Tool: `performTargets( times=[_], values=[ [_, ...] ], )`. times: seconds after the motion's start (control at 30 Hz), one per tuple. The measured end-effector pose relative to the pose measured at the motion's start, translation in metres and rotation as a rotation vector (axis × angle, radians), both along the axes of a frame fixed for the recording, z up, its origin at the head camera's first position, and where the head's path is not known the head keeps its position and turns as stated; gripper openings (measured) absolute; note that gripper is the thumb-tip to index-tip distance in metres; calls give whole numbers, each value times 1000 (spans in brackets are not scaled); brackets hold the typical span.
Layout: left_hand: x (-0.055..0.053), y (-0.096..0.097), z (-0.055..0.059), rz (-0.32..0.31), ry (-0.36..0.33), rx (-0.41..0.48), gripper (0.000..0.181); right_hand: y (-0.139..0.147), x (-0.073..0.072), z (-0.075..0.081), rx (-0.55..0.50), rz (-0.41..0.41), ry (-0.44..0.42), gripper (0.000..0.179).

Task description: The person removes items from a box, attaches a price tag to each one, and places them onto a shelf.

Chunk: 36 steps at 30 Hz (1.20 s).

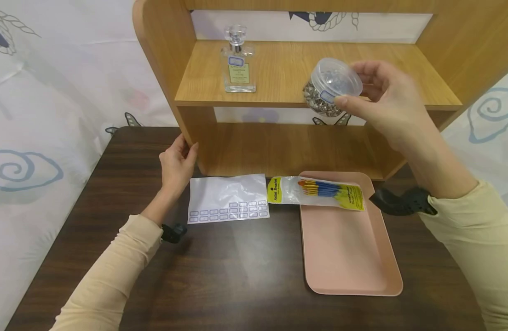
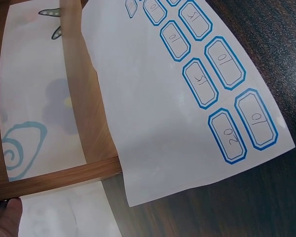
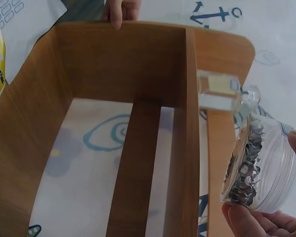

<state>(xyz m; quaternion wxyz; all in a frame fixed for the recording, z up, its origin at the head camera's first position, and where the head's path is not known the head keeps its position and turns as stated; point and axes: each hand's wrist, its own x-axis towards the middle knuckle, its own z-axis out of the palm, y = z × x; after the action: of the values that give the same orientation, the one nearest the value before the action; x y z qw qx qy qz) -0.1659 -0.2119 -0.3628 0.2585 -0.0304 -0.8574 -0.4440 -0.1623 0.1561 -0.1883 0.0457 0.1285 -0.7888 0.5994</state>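
Observation:
My right hand [image 1: 392,99] holds a round clear plastic jar [image 1: 334,82] with a lid, tilted at the front edge of the upper shelf board. Small silvery metal pieces that look like thumbtacks [image 3: 246,170] lie inside, and a blue-edged label is on the jar. My left hand [image 1: 177,163] grips the front edge of the left side panel of the wooden shelf [image 1: 163,59]. In the left wrist view only a bit of that hand [image 2: 7,217] shows. A clear glass perfume bottle [image 1: 239,69] with a label stands upright on the upper board, left of the jar.
A sheet of blue-edged labels [image 1: 229,191] lies on the dark table [image 1: 221,276] before the shelf. Beside it, a packet of artist brushes [image 1: 320,191] lies across the back of a pink tray [image 1: 345,248]. Patterned cloth [image 1: 72,82] hangs behind.

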Motion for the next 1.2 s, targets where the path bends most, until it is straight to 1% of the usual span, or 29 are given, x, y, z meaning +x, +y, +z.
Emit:
performTargets(
  times=[0.07, 0.23, 0.4, 0.67, 0.93, 1.07, 1.2],
  values=[
    [0, 0, 0, -5, 0, 1, 32, -1, -4, 1, 21, -3, -3, 51],
    [-1, 1, 0, -10, -1, 3, 33, -2, -12, 3, 33, 14, 4, 53],
    [0, 2, 1, -6, 1, -2, 33, -2, -20, 3, 89, -13, 5, 55],
    [-1, 1, 1, 0, 19, -12, 32, -3, -28, 3, 155, -22, 14, 58],
    [-2, 0, -1, 3, 8, -8, 32, -6, -37, 4, 204, -12, 1, 60],
    [-1, 0, -1, 2, 12, -7, 31, -7, -42, 4, 224, -17, -13, 60],
    [-1, 0, -1, 6, 4, -6, 31, -7, -45, 2, 244, -9, -8, 59]
  ],
)
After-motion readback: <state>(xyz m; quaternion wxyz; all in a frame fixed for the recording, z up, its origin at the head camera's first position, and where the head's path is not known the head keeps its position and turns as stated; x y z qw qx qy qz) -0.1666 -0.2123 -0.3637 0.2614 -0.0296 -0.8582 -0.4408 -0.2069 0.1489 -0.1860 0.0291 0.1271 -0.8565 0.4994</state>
